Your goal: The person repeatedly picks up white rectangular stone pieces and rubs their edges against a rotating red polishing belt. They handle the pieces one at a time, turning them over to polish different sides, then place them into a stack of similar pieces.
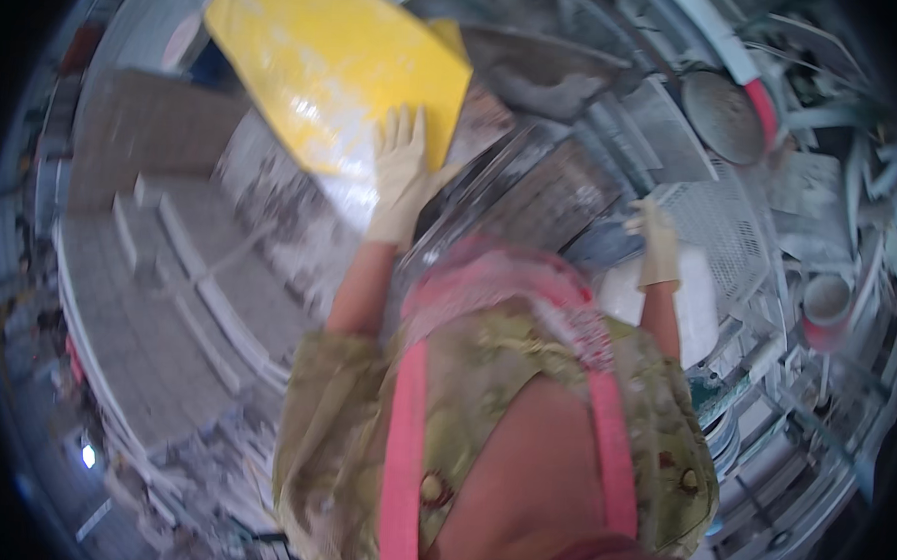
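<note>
Currently resting on yellow sheet (328, 65) with gloved left hand (400, 188); find sheet at upper left, slanted, glossy, smeared whitish. Laid flat over its lower right part, with left fingers straight and slightly parted, thumb stuck out wide to the right. Holding gloved right hand (657, 247) well apart from the sheet, just beside a white perforated panel (723, 232). Showing right fingers loosely bent toward the left; too blurred to tell whether gripping anything. Between the hands, see a brown rough slab (552, 199). Left of the sheet's lower edge, note a brown board (149, 142), then below it grey stepped slabs (207, 305) with pale strips. Below right hand, spot a white rounded thing (688, 305), partly covered by the forearm. Farther out on the right, see a round grey pan (723, 117) and a red-and-grey bucket (826, 306). Wearing pink apron (404, 458) over green patterned shirt (333, 405).
</note>
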Action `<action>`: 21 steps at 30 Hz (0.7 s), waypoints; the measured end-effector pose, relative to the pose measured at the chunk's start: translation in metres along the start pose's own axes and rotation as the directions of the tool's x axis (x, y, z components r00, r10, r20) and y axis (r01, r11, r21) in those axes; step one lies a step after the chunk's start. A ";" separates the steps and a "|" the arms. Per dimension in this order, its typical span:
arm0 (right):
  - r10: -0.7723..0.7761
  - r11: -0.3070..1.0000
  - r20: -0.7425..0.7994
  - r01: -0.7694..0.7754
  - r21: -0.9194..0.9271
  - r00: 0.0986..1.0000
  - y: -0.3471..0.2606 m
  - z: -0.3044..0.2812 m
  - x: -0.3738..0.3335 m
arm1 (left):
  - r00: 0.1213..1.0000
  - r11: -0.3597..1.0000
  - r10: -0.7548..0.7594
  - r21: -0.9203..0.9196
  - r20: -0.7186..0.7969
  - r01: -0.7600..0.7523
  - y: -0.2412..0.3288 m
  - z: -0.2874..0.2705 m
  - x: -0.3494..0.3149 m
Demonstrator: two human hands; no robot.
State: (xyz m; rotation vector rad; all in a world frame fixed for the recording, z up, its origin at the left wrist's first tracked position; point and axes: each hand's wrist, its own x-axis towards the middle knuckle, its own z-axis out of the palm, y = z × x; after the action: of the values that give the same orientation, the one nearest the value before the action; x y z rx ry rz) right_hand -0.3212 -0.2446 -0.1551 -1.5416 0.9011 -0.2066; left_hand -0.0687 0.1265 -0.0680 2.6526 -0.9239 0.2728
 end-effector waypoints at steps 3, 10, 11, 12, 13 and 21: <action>0.010 0.969 0.026 -0.016 0.245 1.000 -0.013 -0.029 0.031 | 0.994 0.995 -0.097 -0.021 -0.058 0.096 0.002 0.013 0.004; -0.502 0.631 -0.253 0.150 -0.761 0.827 -0.093 -0.148 0.156 | 0.983 0.935 -0.085 -0.355 -0.164 0.022 0.044 -0.001 0.064; -0.609 0.496 -0.163 0.212 -0.842 0.776 -0.109 -0.160 0.179 | 0.980 0.914 -0.113 -0.403 -0.163 0.038 0.053 0.003 0.075; -0.693 0.338 -0.042 0.273 -0.901 0.720 -0.127 -0.171 0.202 | 0.976 0.902 -0.160 -0.424 -0.147 0.083 0.064 0.008 0.082; -0.750 0.166 0.091 0.319 -0.933 0.655 -0.144 -0.178 0.225 | 0.968 0.886 -0.211 -0.444 -0.135 0.131 0.076 0.014 0.090; -0.428 -0.035 0.356 0.379 -0.925 0.830 -0.200 -0.179 0.338 | 0.897 0.692 -0.440 -0.653 -0.044 0.308 0.179 0.084 0.173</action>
State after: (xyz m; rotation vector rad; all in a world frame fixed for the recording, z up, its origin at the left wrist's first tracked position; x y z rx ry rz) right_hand -0.1183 -0.6139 -0.0612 -3.1916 0.4790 0.0067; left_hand -0.0418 -0.1343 -0.0563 2.0534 -0.2941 0.0927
